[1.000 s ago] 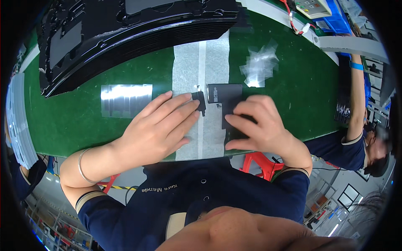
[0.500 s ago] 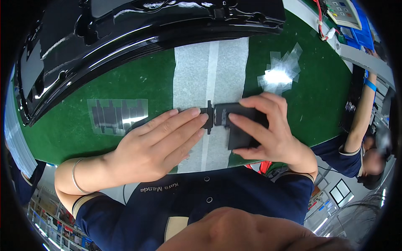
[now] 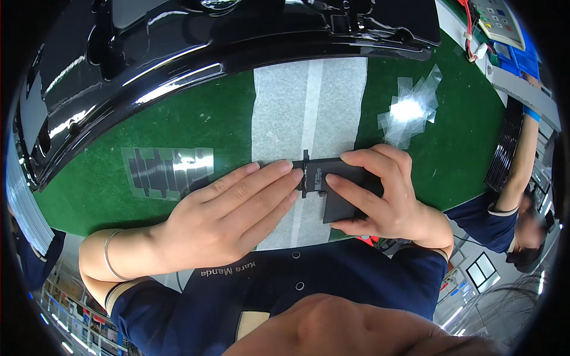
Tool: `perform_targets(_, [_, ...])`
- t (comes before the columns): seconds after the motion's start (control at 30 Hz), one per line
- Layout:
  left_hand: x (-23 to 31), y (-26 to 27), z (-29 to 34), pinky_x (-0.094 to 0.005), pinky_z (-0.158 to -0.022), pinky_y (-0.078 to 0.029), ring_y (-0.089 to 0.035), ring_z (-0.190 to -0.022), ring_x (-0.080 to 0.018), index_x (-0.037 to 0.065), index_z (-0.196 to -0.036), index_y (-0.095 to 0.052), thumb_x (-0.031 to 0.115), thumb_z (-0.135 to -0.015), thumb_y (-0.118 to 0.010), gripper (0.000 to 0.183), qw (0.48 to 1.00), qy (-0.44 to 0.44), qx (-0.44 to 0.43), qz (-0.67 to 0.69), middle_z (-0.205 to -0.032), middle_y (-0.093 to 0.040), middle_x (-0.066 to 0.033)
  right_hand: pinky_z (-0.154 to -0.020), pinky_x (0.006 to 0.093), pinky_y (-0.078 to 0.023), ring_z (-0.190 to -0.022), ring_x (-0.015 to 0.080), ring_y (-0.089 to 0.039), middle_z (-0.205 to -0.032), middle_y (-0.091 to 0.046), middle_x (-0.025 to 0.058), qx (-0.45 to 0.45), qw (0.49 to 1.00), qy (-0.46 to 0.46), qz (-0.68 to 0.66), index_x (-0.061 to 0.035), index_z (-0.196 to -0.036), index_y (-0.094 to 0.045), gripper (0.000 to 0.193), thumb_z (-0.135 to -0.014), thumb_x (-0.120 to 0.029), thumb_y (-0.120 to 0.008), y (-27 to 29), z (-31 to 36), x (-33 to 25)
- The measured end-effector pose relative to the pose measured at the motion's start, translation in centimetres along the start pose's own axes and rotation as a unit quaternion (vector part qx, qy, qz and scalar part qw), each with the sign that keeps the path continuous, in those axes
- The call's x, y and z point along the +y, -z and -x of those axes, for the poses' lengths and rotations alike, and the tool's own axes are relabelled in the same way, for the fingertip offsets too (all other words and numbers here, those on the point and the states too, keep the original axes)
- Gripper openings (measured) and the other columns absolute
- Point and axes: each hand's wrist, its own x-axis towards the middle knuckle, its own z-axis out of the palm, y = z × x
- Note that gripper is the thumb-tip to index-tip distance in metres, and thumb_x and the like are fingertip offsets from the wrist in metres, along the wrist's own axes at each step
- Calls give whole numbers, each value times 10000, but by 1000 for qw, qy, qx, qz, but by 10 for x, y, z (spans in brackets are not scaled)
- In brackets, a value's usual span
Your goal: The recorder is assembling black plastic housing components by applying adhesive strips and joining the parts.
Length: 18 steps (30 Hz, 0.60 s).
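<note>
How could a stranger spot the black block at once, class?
Find the green table, then the whitish strip running down it. Across the strip's right edge, under the right hand, lies the black block, broader than the thin black piece at the left hand's fingertips.

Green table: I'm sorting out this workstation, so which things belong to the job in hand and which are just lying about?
Job in hand:
black strip, touched by left hand
black block, held by right hand
pale mat beneath
probably film sheet bearing similar strips

Seemingly lying about, untouched:
clear film pieces
glossy black tray
</note>
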Motion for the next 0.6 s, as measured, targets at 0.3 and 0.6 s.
perform_targets(0.3, [1, 0, -1, -392, -947, -443, -522, -1154, -290, 18, -1026, -633, 172, -733, -609, 332, 1000, 4, -3, -1, -1175, -575, -153, -817, 373, -382, -1004, 291, -445, -1175, -503, 123, 3, 1000, -4, 6, -96, -1078, -651, 627, -494, -302, -747, 0, 0, -1])
perform_targets(0.6, [1, -1, -3, -389, -937, -452, -519, -1154, -292, 15, -1025, -632, 167, -735, -607, 329, 1000, 2, -1, -1, -1169, -575, -153, -814, 373, -386, -1002, 291, -447, -1173, -505, 125, 4, 1000, -3, 8, -93, -1068, -656, 620, -491, -302, -743, 1, 1, 0])
